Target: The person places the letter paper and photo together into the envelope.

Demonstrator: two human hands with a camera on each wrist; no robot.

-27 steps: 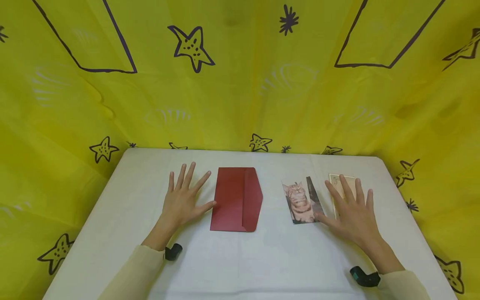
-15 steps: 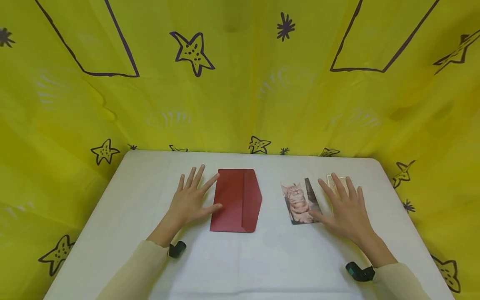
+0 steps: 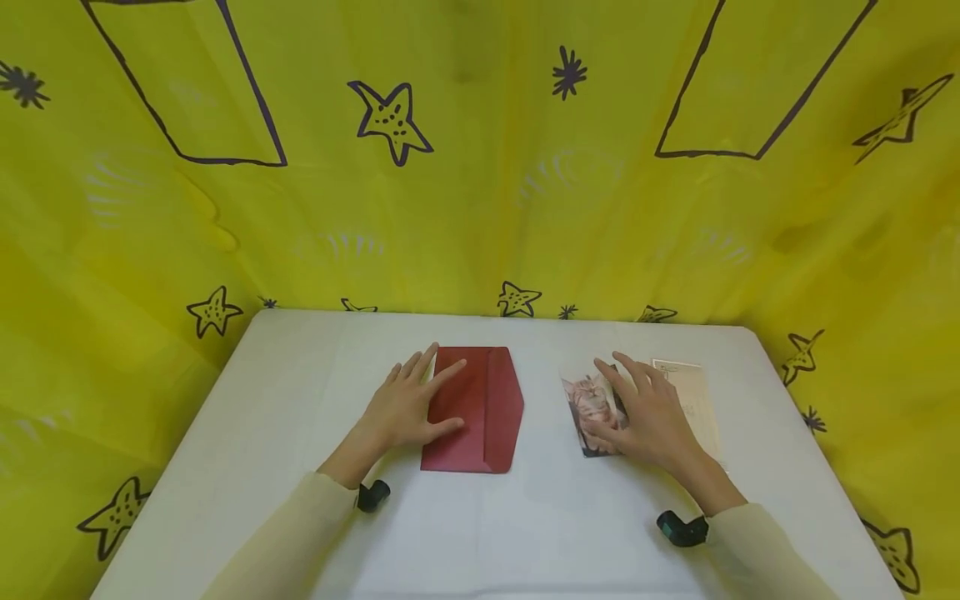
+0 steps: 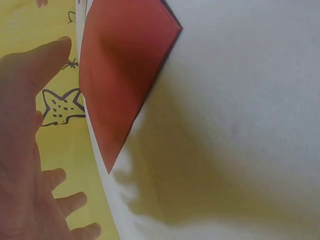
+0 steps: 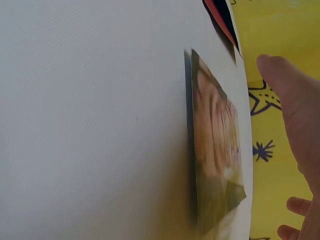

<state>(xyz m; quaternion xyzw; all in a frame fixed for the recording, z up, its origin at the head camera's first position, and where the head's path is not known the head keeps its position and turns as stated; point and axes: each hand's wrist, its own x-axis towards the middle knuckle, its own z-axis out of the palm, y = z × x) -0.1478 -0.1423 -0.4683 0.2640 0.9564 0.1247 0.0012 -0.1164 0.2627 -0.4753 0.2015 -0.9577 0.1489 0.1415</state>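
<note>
A red envelope [image 3: 504, 408] lies flat on the white table, its pointed flap folded out to the right. Over its left part hovers my left hand [image 3: 405, 412], fingers spread and thumb apart; the left wrist view shows a gap between this hand [image 4: 25, 135] and the envelope [image 4: 125, 65]. To the right lies a card with a cat picture [image 3: 587, 404], partly hidden under my right hand [image 3: 652, 421], whose fingers bend slightly. In the right wrist view the right hand [image 5: 300, 115] is above the cat card [image 5: 215, 135] and holds nothing.
A cream card with a thin border [image 3: 699, 400] lies right of the cat card, partly behind the right hand. The white table [image 3: 480, 533] ends at a yellow curtain [image 3: 465, 217] with starfish drawings, which also stands along both sides.
The left hand has moved right, over the envelope. The right hand has moved left from the cream card to above the cat card, its fingers now closer together and more bent.
</note>
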